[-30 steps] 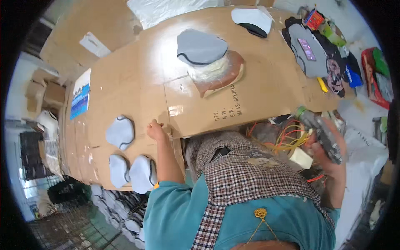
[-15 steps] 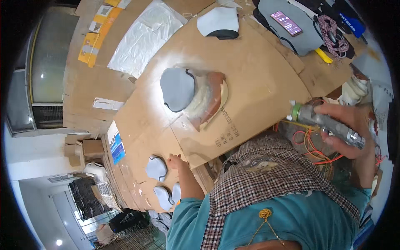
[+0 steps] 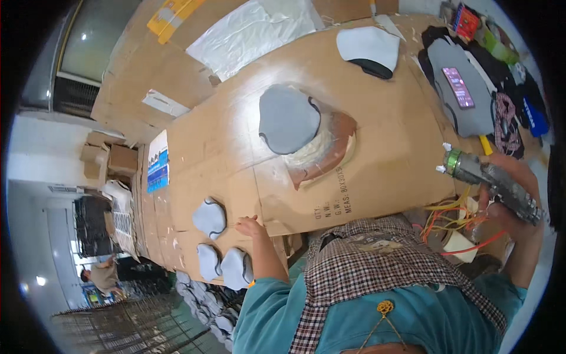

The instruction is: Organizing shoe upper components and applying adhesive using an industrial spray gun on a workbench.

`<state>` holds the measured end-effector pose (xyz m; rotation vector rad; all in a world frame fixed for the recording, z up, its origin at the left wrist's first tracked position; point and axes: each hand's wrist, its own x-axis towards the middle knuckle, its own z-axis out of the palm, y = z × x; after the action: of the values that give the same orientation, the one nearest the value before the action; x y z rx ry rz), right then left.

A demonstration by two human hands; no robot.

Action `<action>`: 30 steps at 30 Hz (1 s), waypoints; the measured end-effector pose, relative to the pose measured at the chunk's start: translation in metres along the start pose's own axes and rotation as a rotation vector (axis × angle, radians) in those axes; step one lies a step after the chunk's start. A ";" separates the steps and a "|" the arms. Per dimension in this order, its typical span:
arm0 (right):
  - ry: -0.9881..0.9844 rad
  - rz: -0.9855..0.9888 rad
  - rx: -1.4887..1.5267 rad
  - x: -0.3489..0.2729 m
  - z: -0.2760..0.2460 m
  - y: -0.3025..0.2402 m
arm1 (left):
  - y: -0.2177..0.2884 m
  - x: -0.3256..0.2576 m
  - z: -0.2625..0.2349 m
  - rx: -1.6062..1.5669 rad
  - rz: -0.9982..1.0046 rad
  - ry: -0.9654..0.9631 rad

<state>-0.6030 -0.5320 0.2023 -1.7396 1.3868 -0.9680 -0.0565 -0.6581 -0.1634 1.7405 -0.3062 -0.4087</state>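
Observation:
My right hand (image 3: 506, 180) is closed round a spray gun (image 3: 492, 180) with a green ring near its nozzle, held past the table's right edge. The nozzle points left over the cardboard. My left hand (image 3: 250, 226) has its fingers stretched out and holds nothing, close to a grey padded piece with dark trim (image 3: 209, 218). Two similar pieces, one grey pad (image 3: 208, 261) and another grey pad (image 3: 236, 268), lie nearer me. Mid-table, a larger grey piece (image 3: 289, 120) rests on a brown curved form (image 3: 342, 137), with whitish overspray around it.
Cardboard (image 3: 389, 177) covers the table. At the back lie a white plastic sheet (image 3: 253, 35) and a grey-and-black piece (image 3: 368, 50). A phone (image 3: 458, 87) sits on grey fabric at the right. Coloured hoses (image 3: 448, 215) hang below the edge. Another person (image 3: 101, 276) is far left.
The view has shifted, so the table's things appear farther right. My right hand still holds the spray gun; my left hand stays by the small grey pieces.

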 end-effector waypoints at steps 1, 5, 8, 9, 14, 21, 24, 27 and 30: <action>-0.017 0.006 -0.060 0.006 0.002 -0.006 | -0.003 0.005 0.000 -0.043 0.031 0.019; 0.090 0.216 -0.018 0.015 0.014 -0.027 | -0.002 0.029 -0.006 -0.043 0.021 0.014; 0.082 0.260 -0.107 0.013 0.023 -0.043 | 0.008 0.037 -0.009 -0.044 -0.015 -0.033; 0.050 0.213 -0.051 0.013 0.030 -0.047 | 0.013 0.038 -0.008 -0.083 -0.034 -0.047; -0.088 0.150 -0.075 0.033 0.058 -0.062 | 0.036 0.033 0.003 -0.070 -0.103 -0.122; 0.207 0.258 -0.081 0.033 0.089 -0.081 | 0.040 0.046 0.003 -0.089 -0.120 -0.248; 0.186 0.236 -0.094 0.026 0.100 -0.093 | 0.032 0.056 -0.001 -0.110 -0.118 -0.263; 0.228 0.149 -0.086 0.023 0.120 -0.105 | 0.025 0.064 -0.002 -0.139 -0.141 -0.273; 0.025 0.226 -0.147 0.022 0.130 -0.123 | 0.018 0.070 -0.005 -0.143 -0.176 -0.299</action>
<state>-0.4293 -0.5221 0.2501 -1.6356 1.6664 -0.7837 0.0094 -0.6867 -0.1526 1.5701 -0.3293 -0.8031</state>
